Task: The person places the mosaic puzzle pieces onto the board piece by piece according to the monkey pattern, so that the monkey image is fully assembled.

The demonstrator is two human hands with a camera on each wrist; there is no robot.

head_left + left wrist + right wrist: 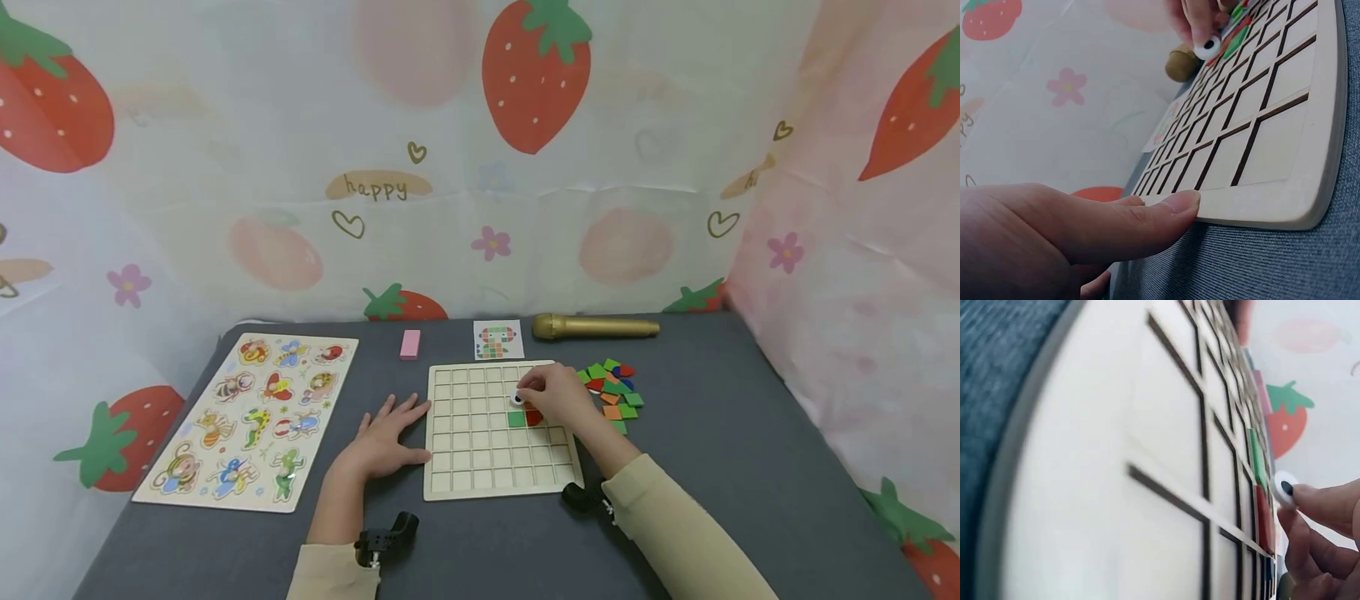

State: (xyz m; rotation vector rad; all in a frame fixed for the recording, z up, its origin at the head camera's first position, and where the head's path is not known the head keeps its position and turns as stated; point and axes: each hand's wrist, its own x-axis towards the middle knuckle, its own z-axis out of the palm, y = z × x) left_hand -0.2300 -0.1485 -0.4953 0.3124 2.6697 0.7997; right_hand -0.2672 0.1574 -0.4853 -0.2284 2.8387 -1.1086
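My right hand (558, 396) pinches a white round eye piece (1279, 495) with a black pupil between thumb and fingertips. It holds the piece over the upper right part of a wooden grid board (502, 493). On the grid, just below the eye piece, lie a green square tile (517, 420) and a red tile (533, 417). My left hand (381, 443) lies at the board's left side, fingers spread; in the left wrist view its thumb (1169, 209) touches the rim. Part of the board is hidden under the right hand.
Loose coloured tiles (632, 400) lie in a pile right of the board. Behind it are a pattern card (498, 353), a gold microphone (596, 327) and a pink block (410, 344). A picture puzzle board (288, 385) with cartoon animals lies on the left.
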